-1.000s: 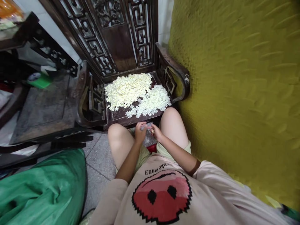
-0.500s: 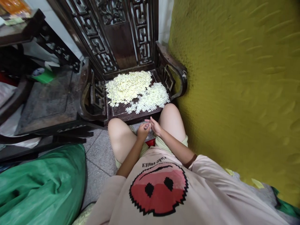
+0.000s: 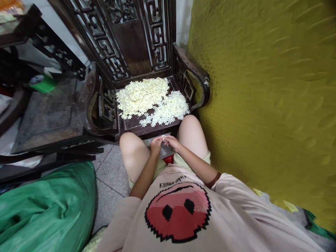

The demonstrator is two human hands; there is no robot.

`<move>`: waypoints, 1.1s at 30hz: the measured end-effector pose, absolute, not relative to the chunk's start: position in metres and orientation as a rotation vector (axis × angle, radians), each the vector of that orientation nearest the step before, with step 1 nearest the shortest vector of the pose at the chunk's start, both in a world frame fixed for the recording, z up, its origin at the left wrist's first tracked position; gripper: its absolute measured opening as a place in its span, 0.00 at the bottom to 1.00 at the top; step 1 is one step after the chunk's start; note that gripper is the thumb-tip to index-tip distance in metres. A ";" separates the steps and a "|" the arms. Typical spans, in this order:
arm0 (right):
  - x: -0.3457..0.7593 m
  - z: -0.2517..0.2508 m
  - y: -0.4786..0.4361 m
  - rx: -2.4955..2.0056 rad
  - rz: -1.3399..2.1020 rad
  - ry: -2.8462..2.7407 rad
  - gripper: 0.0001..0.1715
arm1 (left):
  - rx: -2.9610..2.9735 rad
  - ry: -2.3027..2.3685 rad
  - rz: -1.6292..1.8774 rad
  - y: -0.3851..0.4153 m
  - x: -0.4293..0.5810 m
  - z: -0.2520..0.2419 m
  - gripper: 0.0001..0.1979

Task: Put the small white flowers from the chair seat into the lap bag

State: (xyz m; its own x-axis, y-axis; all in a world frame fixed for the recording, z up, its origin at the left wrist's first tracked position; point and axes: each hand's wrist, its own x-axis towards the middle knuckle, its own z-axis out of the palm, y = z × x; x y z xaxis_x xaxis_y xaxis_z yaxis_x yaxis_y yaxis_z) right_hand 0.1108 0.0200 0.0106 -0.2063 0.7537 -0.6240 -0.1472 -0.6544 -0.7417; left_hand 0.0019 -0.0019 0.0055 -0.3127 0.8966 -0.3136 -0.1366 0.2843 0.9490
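Note:
Between my knees, my left hand (image 3: pixel 156 144) and my right hand (image 3: pixel 172 142) meet at the fingertips. The fingers of both are pinched around something small and whitish (image 3: pixel 164 137), too small to make out. Just beyond them is the front edge of a dark carved wooden chair (image 3: pixel 147 131). On its seat lie a large pale yellow heap of small flowers (image 3: pixel 143 96) and a smaller, whiter heap (image 3: pixel 172 107) to its right. A bit of a red object (image 3: pixel 168 159) shows below my hands, between my thighs.
A second dark wooden chair (image 3: pixel 49 112) at the left bears a green container (image 3: pixel 44 85). A large green sack (image 3: pixel 52 206) lies on the floor at the lower left. A yellow-green textured surface (image 3: pixel 262 105) rises along the right side.
My hands have come closer together, with the fingertips now meeting. The fingers of my right hand, more spread before, are now pinched. The view has shifted slightly.

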 end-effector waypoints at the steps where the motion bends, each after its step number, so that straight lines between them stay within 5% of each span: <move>1: 0.111 0.010 0.020 -1.453 1.907 -0.730 0.07 | 0.730 1.501 1.243 -0.002 0.002 0.005 0.05; 10: 0.112 0.005 0.021 -1.370 1.624 -0.913 0.06 | 0.709 1.480 1.277 0.001 0.000 -0.008 0.10; 33: 0.113 0.008 0.020 -1.089 1.958 -0.599 0.09 | 0.320 1.207 1.193 0.001 -0.004 -0.003 0.17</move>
State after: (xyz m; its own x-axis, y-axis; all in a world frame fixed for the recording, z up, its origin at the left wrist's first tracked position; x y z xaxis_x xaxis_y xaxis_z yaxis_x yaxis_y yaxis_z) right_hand 0.1128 0.0198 0.0082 -0.3101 0.8223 -0.4771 -0.4150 -0.5686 -0.7102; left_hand -0.0038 0.0011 -0.0035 -0.1159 0.8319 -0.5427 -0.5323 0.4093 0.7411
